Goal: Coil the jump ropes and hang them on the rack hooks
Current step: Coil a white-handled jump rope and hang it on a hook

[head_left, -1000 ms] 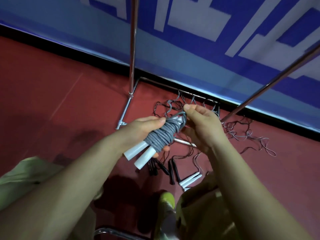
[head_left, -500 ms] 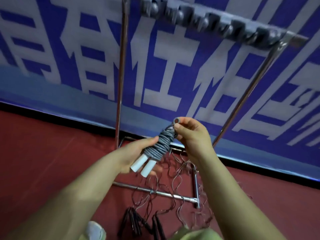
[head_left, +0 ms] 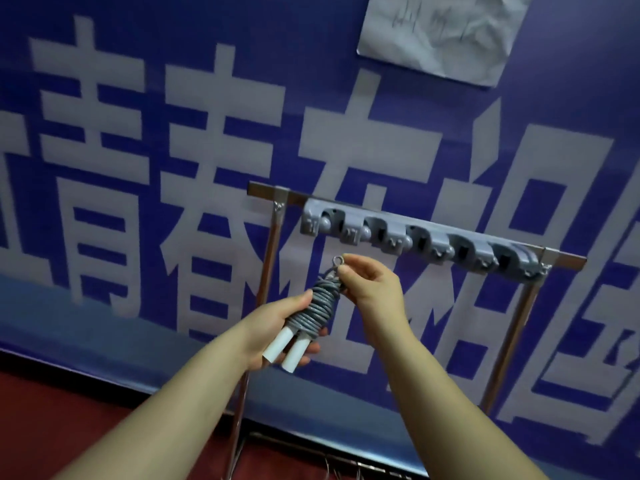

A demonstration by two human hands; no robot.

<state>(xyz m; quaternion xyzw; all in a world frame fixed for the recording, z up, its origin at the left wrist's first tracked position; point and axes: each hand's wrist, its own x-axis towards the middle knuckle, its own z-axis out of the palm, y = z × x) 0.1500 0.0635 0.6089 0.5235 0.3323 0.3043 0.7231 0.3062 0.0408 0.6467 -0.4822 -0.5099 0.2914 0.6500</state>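
A grey jump rope (head_left: pixel 317 308) is wound tightly around its two white handles (head_left: pixel 285 348). My left hand (head_left: pixel 277 327) grips the bundle from below, handles pointing down-left. My right hand (head_left: pixel 372 284) pinches a small rope loop (head_left: pixel 337 261) at the bundle's top. That loop sits just below the grey hook strip (head_left: pixel 419 242), under its left end, apart from the hooks. The strip hangs on the metal rack's top bar (head_left: pixel 266 192) and carries several empty hooks.
The rack's left post (head_left: pixel 268 268) and right post (head_left: pixel 512 341) stand in front of a blue banner with white characters. A crumpled paper sheet (head_left: pixel 446 32) is stuck high on the banner. Red floor (head_left: pixel 52 420) shows at the bottom, with the rack base (head_left: pixel 329 441).
The view has tilted up from the floor to the rack top. Both hands have lifted the coiled rope from near the floor up to just under the hook strip.
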